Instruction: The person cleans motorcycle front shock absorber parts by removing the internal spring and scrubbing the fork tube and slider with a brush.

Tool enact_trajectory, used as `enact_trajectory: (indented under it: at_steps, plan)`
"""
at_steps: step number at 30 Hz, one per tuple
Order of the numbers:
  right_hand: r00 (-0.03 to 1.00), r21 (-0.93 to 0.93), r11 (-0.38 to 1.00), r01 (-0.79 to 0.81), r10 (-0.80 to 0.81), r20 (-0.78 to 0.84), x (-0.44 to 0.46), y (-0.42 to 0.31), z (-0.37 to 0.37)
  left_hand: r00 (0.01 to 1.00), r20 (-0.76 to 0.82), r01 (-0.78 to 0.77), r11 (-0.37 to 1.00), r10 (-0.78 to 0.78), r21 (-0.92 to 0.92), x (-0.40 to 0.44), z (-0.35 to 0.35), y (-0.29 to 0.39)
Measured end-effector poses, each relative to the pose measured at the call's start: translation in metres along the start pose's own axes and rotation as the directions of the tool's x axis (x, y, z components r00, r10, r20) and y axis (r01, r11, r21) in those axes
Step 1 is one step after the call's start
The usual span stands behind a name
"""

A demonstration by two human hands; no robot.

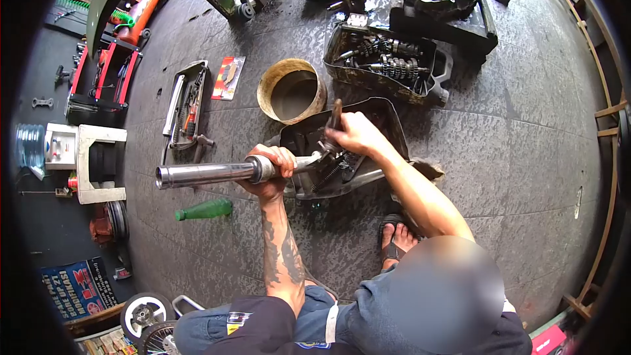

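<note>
Left hand: The metal tube was gripped by the left hand, its fingers clamped around the collar near the tube's inner end; such a hold was presumably chosen to steady the length projecting leftward.
Right hand: A dark tool, its kind not clearly shown, was held by the right hand, its fingers closed on the shaft beside the tube's inner end.
Black tray: The tube's inner end was held over the black tray, perhaps so that drips or loose pieces would be caught; a coil spring was contained within.
Round tub: The round tub was set just beyond the tray, apparently for easy reach; liquid seemed to be held in it.
Gear container: Toothed gears were gathered in the gear container, probably to be kept together.
Left side: Hand tools were grouped in a tool tray; a green bottle was laid on its side on the floor.
</note>
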State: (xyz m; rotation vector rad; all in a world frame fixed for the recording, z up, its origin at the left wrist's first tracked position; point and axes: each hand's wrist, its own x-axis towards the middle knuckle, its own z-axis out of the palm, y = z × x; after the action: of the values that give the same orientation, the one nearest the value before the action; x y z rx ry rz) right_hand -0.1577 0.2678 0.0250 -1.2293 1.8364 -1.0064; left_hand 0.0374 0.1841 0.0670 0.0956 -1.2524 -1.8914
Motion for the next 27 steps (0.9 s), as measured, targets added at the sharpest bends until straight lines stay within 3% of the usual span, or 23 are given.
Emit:
enact_trajectory:
  at_steps: [4, 6, 7, 10, 11, 16, 18, 19, 22, 24, 26, 27]
  plan:
    - [0.994, -0.122, 0.993, -0.006, -0.007, -0.107, -0.006, 0.006, -0.01, 0.999, 0.004, -0.046, 0.999, 0.046, -0.013, 0.006, -0.006, 0.0]
    - [0.957, 0.011, 1.0, -0.029, 0.03, -0.287, -0.018, 0.001, -0.015, 0.998, 0.057, -0.034, 0.999, 0.032, 0.034, 0.01, -0.012, 0.006]
    - [0.948, -0.013, 1.0, 0.025, -0.028, -0.316, -0.018, 0.009, -0.012, 0.998, 0.049, -0.032, 0.999, 0.031, 0.033, 0.014, -0.011, 0.009]
    - [0.917, -0.094, 0.988, 0.12, -0.147, -0.372, -0.014, 0.029, -0.001, 0.976, 0.211, 0.07, 0.996, -0.056, -0.063, 0.034, -0.01, 0.013]
    - [0.92, -0.097, 0.992, 0.077, -0.108, -0.376, -0.014, 0.031, 0.0, 0.971, 0.219, 0.109, 0.992, -0.095, -0.055, 0.039, -0.011, 0.012]
    - [0.958, -0.042, 0.993, -0.113, 0.098, -0.271, -0.015, 0.023, -0.014, 0.942, 0.311, 0.148, 0.987, -0.123, -0.057, 0.041, -0.01, 0.01]
    - [0.986, 0.285, 0.956, -0.069, 0.11, -0.129, -0.01, 0.023, -0.013, 0.93, 0.346, 0.155, 0.986, -0.123, -0.066, 0.041, -0.01, 0.01]
    - [0.987, 0.344, 0.938, -0.035, 0.086, -0.136, -0.008, 0.024, -0.007, 0.922, 0.367, 0.16, 0.985, -0.125, -0.067, 0.041, -0.01, 0.01]
    - [0.994, 0.269, 0.959, -0.085, 0.099, -0.039, 0.002, 0.024, 0.012, 0.895, 0.429, 0.167, 0.983, -0.121, -0.072, 0.041, -0.008, 0.01]
    - [0.996, 0.246, 0.967, -0.07, 0.082, -0.039, 0.004, 0.028, 0.01, 0.876, 0.467, 0.173, 0.982, -0.119, -0.075, 0.041, -0.007, 0.009]
    - [0.997, 0.031, 0.999, -0.038, 0.04, -0.073, 0.002, 0.015, 0.0, 0.857, 0.503, 0.175, 0.982, -0.114, -0.075, 0.042, -0.007, 0.01]
    - [0.993, 0.071, 0.997, -0.004, 0.013, -0.121, 0.002, 0.007, -0.002, 0.848, 0.518, 0.174, 0.982, -0.109, -0.079, 0.042, -0.007, 0.009]
